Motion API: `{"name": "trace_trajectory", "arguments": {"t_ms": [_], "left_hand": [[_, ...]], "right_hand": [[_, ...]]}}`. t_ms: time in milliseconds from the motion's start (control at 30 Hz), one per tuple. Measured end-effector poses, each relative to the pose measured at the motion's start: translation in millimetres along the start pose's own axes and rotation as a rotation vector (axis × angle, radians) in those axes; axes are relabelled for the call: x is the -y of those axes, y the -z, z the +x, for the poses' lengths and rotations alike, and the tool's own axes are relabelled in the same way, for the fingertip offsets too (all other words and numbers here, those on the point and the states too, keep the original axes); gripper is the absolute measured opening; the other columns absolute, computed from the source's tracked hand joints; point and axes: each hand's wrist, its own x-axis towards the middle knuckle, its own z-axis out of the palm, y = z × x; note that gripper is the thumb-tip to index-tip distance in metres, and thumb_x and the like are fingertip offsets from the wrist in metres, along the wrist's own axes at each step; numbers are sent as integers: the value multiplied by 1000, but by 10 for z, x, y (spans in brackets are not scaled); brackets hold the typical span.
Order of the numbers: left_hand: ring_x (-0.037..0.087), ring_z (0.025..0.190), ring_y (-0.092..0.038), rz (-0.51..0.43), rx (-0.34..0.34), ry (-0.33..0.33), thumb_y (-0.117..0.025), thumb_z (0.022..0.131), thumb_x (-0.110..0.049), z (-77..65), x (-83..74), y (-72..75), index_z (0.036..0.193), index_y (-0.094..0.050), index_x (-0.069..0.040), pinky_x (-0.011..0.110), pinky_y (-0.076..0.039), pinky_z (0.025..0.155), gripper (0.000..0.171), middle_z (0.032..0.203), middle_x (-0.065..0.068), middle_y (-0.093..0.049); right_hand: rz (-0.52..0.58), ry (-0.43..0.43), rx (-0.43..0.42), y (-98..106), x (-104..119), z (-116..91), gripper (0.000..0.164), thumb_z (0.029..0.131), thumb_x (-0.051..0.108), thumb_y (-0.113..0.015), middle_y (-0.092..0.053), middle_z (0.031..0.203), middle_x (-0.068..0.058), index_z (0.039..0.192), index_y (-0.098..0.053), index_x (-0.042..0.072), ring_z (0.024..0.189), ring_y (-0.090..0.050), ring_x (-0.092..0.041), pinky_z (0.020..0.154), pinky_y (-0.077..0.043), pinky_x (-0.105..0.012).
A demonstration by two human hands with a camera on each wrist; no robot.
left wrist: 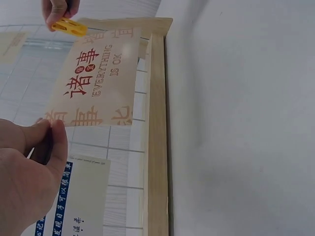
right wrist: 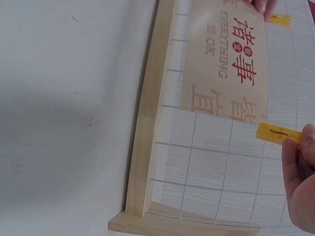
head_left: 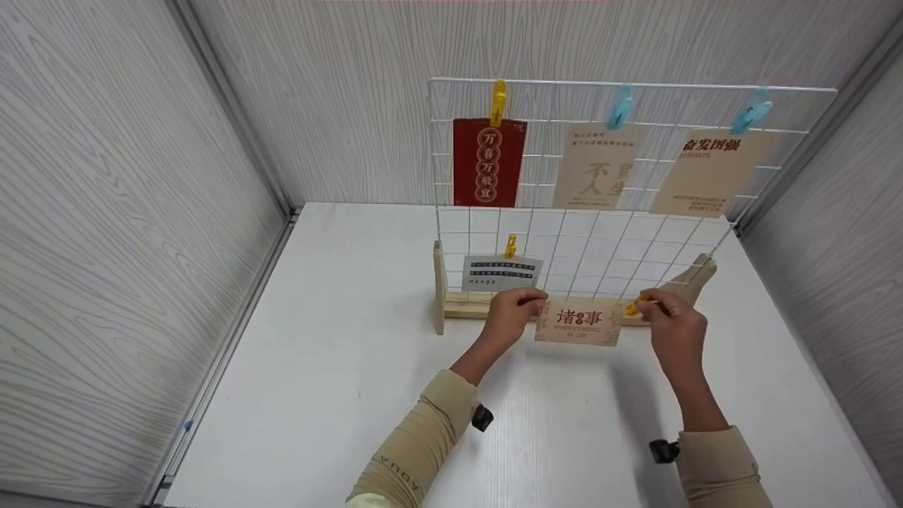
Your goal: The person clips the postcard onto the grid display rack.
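Observation:
A beige card (head_left: 580, 322) with red lettering, reading "EVERYTHING IS OK" in the wrist views, is pinched at its left edge between thumb and fingers of my left hand (head_left: 511, 310). It is in front of the lower part of a white wire grid (head_left: 564, 243). My right hand (head_left: 676, 328) pinches a yellow clothes peg (right wrist: 278, 133) near the card's right upper corner. Both hands are near the grid's wooden base (left wrist: 157, 137). Just left of the card, a pale card with blue lines of text (head_left: 502, 274) hangs from another yellow peg (head_left: 511, 245).
Along the grid's upper part hang a red card (head_left: 488, 164) on a yellow peg (head_left: 498, 103) and two beige cards (head_left: 600, 166) on blue pegs (head_left: 621, 107). The grid stands on a white table (head_left: 338, 381), with grey wood-grain panels (head_left: 106, 233) at the sides and back.

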Motion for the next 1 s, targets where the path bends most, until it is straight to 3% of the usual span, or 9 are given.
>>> {"name": "trace_trajectory", "arguments": {"t_ms": [167, 267, 467, 833, 1000], "left_hand": [[9, 89, -67, 13, -38, -3, -62, 100, -8, 117, -60, -115, 112, -75, -4, 32, -59, 83, 18, 103, 1, -73], [8, 89, -67, 23, -58, -13, -62, 99, -8, 165, -88, -170, 111, -75, -5, 32, -60, 83, 17, 103, 1, -73], [6, 88, -67, 51, -83, -61, -60, 100, -8, 257, -122, -268, 110, -75, -6, 22, -57, 78, 18, 105, 2, -74], [5, 94, -64, 118, -140, -166, -60, 101, -10, 447, -205, -462, 113, -74, -5, 16, -53, 80, 19, 107, 3, -73], [6, 98, -65, 142, -162, -176, -60, 101, -9, 509, -258, -541, 112, -74, -7, 15, -53, 82, 18, 109, 4, -73]], "right_hand": [[34, 32, -86, 29, 4, 85, 17, 95, 8, -70, -73, 100, -15, 108, -74, -2, 79, -69, -16, 68, -52, -10], [64, 53, -128, 46, 4, 133, 18, 95, 8, -70, -73, 101, -16, 107, -74, -4, 78, -67, -7, 68, -52, -10], [87, 67, -179, 54, 12, 217, 16, 94, 6, -70, -72, 98, -17, 104, -75, -6, 75, -64, -1, 66, -51, -9], [128, 62, -168, 2, 67, 348, 16, 94, 7, -71, -73, 100, -19, 104, -75, -5, 75, -67, -5, 68, -54, -11], [107, 67, -156, -43, 61, 406, 15, 94, 9, -71, -74, 101, -18, 102, -76, -2, 75, -67, -6, 68, -53, -12]]}}
